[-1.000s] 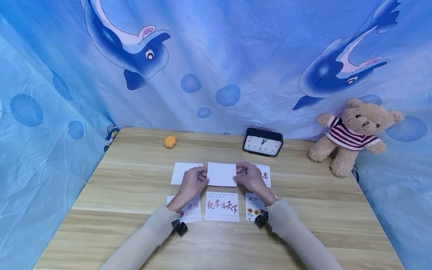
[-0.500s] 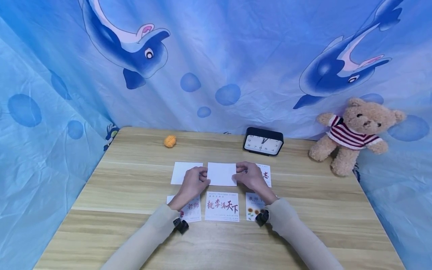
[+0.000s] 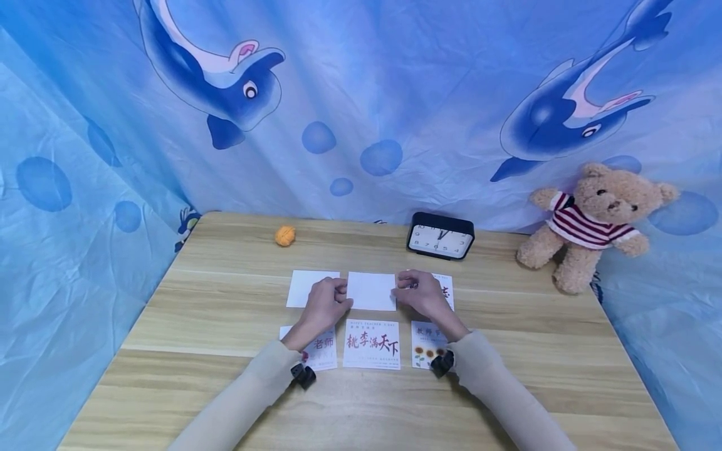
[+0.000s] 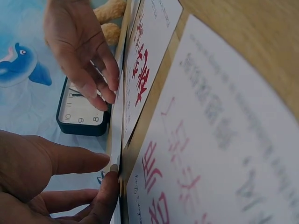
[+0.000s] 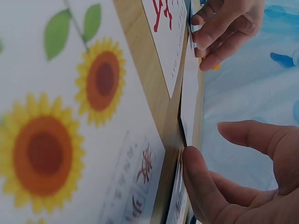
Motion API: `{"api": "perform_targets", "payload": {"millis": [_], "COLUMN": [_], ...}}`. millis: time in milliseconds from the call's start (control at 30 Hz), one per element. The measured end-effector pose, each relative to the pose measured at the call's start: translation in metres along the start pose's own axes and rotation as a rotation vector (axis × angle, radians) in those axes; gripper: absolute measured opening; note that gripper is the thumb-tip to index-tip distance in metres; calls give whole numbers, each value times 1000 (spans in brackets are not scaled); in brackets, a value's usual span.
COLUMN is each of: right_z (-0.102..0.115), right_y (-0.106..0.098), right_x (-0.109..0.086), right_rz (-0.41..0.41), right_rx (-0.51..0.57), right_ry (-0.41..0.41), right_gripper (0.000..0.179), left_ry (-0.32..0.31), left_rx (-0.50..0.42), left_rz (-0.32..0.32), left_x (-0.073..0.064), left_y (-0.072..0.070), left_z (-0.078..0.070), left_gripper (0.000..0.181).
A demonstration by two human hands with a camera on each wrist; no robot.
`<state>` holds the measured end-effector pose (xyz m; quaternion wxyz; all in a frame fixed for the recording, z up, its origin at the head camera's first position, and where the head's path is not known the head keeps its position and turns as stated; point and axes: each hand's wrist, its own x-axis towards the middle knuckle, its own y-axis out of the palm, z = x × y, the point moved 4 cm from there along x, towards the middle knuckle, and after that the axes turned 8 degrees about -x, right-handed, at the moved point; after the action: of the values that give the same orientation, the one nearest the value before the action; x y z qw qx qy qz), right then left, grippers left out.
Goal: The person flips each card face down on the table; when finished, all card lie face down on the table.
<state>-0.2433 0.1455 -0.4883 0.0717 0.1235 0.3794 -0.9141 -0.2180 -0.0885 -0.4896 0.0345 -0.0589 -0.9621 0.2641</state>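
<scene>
In the head view a blank white card (image 3: 371,291) lies mid-table between the two hands. My left hand (image 3: 325,307) pinches its left edge; in the left wrist view thumb and forefinger meet there. On the other side my right hand (image 3: 422,295) stands just off the card's right edge, thumb and forefinger (image 5: 196,170) apart in the right wrist view. It partly hides a card with red characters (image 3: 445,289). Another blank card (image 3: 300,289) lies left, partly behind the left hand. In the front row are a card with red characters (image 3: 371,352), a sunflower card (image 3: 423,341) and a partly hidden card (image 3: 324,352).
A black-framed clock (image 3: 440,237) stands near the back edge of the wooden table (image 3: 197,326). An orange ball (image 3: 284,236) is at back left. At back right sits a teddy bear (image 3: 592,219) in a striped shirt. A blue dolphin-print curtain (image 3: 361,94) hangs behind.
My right hand has let go of the blank card's right edge and shifted slightly to the right. The left hand and the cards stay about where they were.
</scene>
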Motion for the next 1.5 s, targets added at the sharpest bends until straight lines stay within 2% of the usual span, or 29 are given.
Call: {"api": "perform_targets", "payload": {"millis": [67, 367, 533, 700, 967, 1133, 1500], "right_z": [-3, -17, -26, -35, -55, -62, -72], "right_y": [-3, -21, -31, -40, -50, -56, -66], "right_x": [-1, -7, -11, -16, -23, -26, -31], "right_rz": [3, -41, -68, -66, -79, -97, -102], "right_rx": [24, 92, 74, 57, 68, 49, 37], "right_ry": [-5, -48, -71, -54, -19, -19, 3], "right_gripper": [52, 47, 47, 49, 50, 51, 56], "left_ry": [8, 57, 96, 77, 45, 25, -12], "left_rx": [8, 42, -31, -145, -177, -231, -205], "left_rz": [-1, -26, 6, 77, 147, 208, 269], "left_x": [0, -2, -1, 2, 8, 9, 14], "left_y": [1, 6, 14, 26, 46, 55, 80], "left_z": [-2, -14, -23, -31, -45, -54, -59], "left_gripper": [34, 49, 47, 46, 47, 51, 59]}}
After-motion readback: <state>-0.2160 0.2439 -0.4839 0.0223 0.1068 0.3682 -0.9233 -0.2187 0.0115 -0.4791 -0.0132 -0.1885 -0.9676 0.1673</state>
